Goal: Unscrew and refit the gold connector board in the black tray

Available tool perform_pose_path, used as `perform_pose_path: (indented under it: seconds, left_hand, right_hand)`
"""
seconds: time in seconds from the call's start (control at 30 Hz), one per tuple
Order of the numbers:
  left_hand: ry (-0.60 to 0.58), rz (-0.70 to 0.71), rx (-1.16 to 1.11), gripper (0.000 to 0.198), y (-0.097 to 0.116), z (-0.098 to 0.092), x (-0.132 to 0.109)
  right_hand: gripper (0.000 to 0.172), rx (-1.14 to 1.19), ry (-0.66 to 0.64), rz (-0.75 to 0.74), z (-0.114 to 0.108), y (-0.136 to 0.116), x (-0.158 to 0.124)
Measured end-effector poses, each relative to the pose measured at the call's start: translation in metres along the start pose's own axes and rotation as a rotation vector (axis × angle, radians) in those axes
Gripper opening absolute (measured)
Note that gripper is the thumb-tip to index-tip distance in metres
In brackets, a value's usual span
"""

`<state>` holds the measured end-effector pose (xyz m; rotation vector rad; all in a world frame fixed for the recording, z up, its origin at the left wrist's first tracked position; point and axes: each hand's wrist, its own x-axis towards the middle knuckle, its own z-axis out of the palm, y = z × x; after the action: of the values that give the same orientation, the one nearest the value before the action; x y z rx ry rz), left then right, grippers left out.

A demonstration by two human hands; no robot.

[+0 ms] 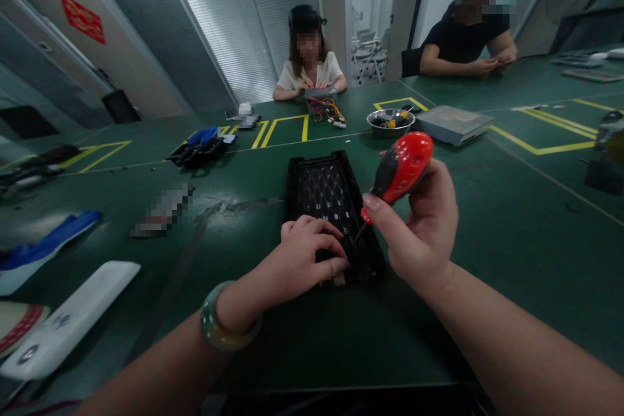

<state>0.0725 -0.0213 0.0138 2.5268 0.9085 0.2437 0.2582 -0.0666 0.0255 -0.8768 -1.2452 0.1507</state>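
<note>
- Black case (pixel 319 190), lying flat on the green table (pixel 511 227), right in front of the person at work; its long side runs away from them, and rows of shiny shapes cover its inner face.
- Screwdriver (pixel 403 166), with a fat red and black handle, held at a slant above the near half of the case; the thin shaft points down and to the left, though I can't make out whether its tip touches anything.
- Right hand (pixel 424 227): its grip is wrapped around the screwdriver's handle, thumb low on the near side.
- Left hand (pixel 305 253): laid over the near part of the case, fingers curled, fingertips close to the screwdriver's tip; I cannot tell whether its grip has hold of anything. (A greenish bracelet (pixel 209 318) circles that wrist.)
- Just under the left thumb, a small yellowish patch (pixel 340 278) shows at the case's near end.
- Beyond the case, a metal bowl (pixel 389 131) holds black and yellow bits, and a flat grey box (pixel 453 123) lies just to its right.
- Across the table, a person in a white top (pixel 312 75) has both hands at a grey box trailing coloured wires (pixel 324 109); further right sits a person in a black top (pixel 468 45), hands together.
- Over on the left, a black tray (pixel 202 151) carries something blue, and a long white object (pixel 73 318) lies nearer the edge.
</note>
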Motion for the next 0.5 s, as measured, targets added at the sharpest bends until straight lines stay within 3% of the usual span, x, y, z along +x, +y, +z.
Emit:
perform_pose_path:
  seconds: [0.2,0.5]
  left_hand:
    - [0.013,0.051,-0.010,0.010,0.000,-0.002,-0.005]
    - [0.023,0.072,-0.051,0.013,-0.005,-0.003,-0.007]
  right_hand:
    - [0.040,0.113,0.073,0.027,0.000,-0.006,-0.009]
    - [0.049,0.153,-0.057,0.069,0.001,-0.003,-0.018]
